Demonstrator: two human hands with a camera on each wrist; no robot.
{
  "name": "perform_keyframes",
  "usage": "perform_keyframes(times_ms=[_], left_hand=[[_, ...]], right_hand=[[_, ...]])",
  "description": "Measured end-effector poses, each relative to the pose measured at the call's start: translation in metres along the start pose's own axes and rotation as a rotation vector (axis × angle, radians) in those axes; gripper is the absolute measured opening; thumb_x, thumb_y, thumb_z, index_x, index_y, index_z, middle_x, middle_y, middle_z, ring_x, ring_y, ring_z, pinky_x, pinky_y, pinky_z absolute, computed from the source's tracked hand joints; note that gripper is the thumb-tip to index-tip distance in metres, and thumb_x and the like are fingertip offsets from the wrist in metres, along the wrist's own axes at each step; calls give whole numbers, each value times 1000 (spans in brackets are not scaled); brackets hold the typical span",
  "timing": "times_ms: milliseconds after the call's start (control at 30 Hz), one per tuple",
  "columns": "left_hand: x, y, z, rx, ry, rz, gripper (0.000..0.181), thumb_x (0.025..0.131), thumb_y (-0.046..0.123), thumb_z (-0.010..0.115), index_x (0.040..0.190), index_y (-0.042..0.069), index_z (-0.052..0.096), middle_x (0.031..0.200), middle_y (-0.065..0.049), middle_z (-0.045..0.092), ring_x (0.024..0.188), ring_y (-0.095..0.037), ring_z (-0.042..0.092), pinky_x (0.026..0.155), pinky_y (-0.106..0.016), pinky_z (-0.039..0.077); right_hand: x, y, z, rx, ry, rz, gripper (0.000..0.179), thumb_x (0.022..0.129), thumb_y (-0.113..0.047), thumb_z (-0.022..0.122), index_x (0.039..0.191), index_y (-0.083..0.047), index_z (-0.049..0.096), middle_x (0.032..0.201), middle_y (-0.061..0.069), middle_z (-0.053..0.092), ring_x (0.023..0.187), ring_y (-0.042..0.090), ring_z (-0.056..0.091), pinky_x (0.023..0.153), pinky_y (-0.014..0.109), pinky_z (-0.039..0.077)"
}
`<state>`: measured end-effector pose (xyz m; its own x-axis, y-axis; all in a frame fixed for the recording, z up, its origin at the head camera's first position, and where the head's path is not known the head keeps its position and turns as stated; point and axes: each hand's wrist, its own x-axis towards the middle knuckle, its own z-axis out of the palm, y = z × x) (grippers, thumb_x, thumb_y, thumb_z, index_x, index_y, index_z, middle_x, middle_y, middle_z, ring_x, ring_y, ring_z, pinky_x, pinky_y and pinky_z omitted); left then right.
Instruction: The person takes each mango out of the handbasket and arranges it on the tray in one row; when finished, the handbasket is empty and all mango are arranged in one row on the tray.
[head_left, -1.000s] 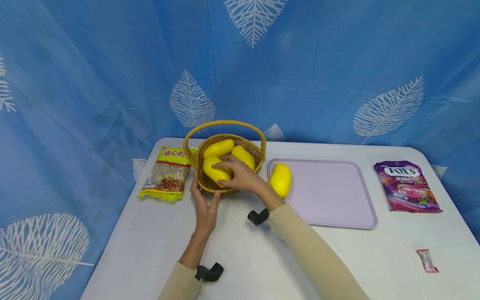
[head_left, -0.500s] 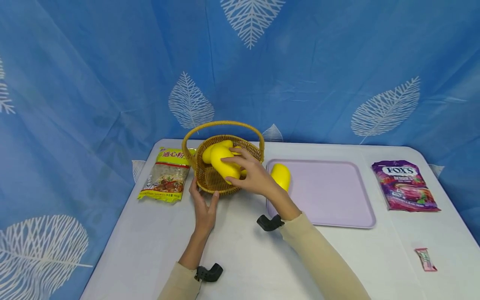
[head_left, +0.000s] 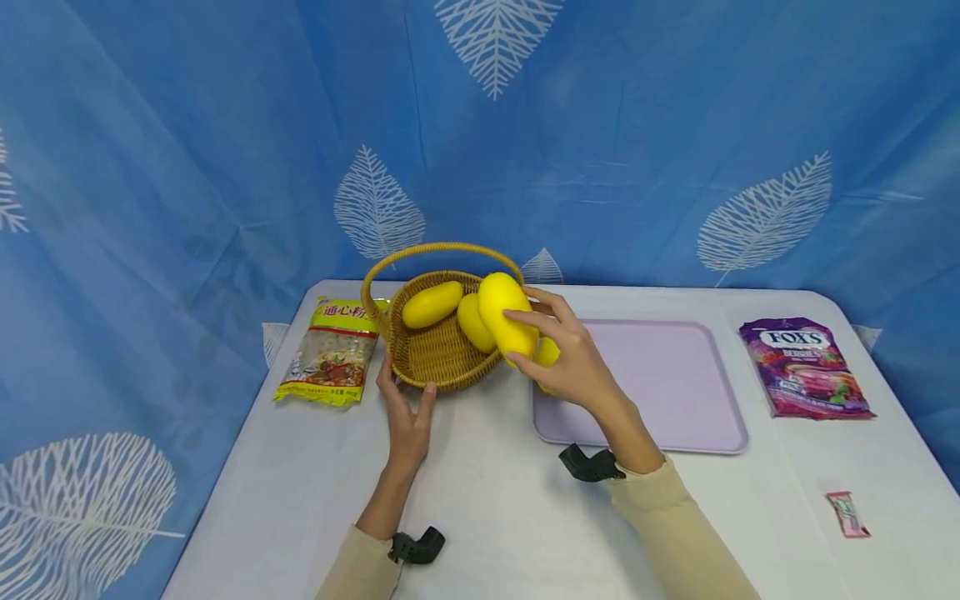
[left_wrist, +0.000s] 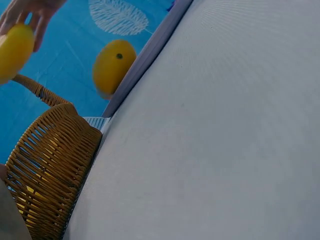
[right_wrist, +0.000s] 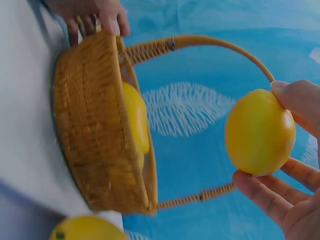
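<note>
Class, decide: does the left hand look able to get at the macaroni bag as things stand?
Probably yes: the macaroni bag lies close beside the left hand, with nothing seen between them, though that hand would first have to leave the wicker basket.

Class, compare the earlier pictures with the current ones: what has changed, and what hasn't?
The right hand has lifted a yellow fruit out of the basket and moved it rightward, toward the tray. The left hand still holds the basket; two other fruits remain inside.
</note>
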<state>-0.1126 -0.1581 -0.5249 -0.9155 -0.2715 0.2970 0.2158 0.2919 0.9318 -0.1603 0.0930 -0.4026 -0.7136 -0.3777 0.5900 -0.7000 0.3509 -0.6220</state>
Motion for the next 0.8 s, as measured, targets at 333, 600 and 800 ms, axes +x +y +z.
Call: perform_keyframes(times_ms=[333, 600, 800], left_hand=[[0, 0, 0, 6, 4, 10, 75, 97, 5, 56, 155, 7, 7, 159, -15, 10, 147, -34, 15, 114, -55, 19], [0, -3, 1, -11, 1, 24, 76, 98, 8, 57, 156, 11, 8, 159, -13, 10, 148, -32, 14, 116, -54, 17], [-1, -2, 1, -7, -1, 29, 76, 97, 7, 56, 156, 11, 7, 159, -13, 10, 148, -32, 14, 115, -55, 18]], right_hand=[[-39, 23, -36, -88, 102, 123, 55, 74, -1, 83, 125, -8, 67, 146, 14, 45, 115, 30, 58, 87, 11, 45], [-71, 47, -47, -182, 110, 236, 55, 74, -3, 84, 125, -7, 65, 143, 19, 46, 115, 35, 57, 79, 10, 46], [-87, 61, -45, -244, 110, 307, 52, 75, -5, 83, 123, -4, 65, 140, 23, 46, 108, 36, 58, 72, 31, 55]])
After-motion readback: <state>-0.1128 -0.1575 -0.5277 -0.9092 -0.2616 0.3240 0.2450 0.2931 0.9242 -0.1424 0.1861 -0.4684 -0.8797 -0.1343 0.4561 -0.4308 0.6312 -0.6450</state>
